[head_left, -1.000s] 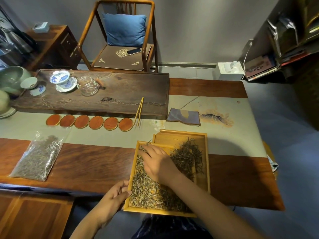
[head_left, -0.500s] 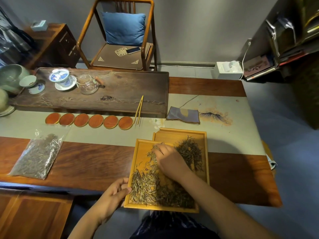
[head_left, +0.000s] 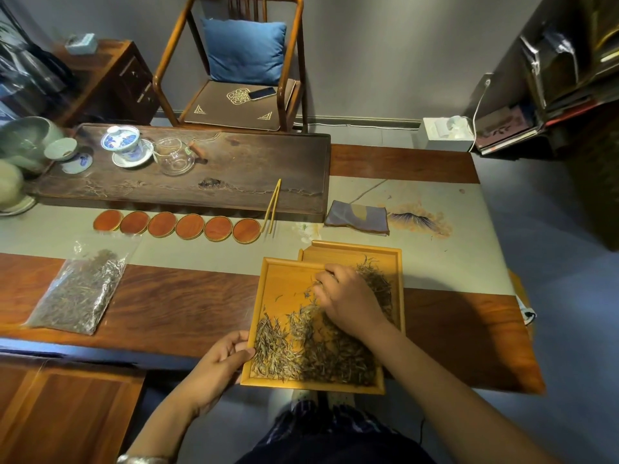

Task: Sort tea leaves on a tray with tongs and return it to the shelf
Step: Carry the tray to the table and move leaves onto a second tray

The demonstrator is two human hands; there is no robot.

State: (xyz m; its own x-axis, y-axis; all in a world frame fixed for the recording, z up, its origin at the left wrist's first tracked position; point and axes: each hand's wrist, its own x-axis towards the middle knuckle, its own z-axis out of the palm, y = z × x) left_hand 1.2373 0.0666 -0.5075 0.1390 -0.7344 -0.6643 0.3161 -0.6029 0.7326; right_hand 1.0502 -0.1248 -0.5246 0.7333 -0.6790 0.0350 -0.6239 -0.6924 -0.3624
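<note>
Here left hand (head_left: 217, 363) grips near-left edge of tray (head_left: 268, 289); right hand (head_left: 348, 303) rests curled on tea leaves (head_left: 301, 349) (pinch unclear); tongs (head_left: 272, 206) lie beyond tray.

A grey wall (head_left: 385, 45) rises behind a wooden armchair (head_left: 231, 61) holding a blue cushion (head_left: 244, 50). Left of it stands a dark wooden cabinet (head_left: 110, 78), and a cluttered shelf (head_left: 569, 68) fills the right side. Grey floor (head_left: 552, 262) borders the long wooden table (head_left: 167, 306).
</note>
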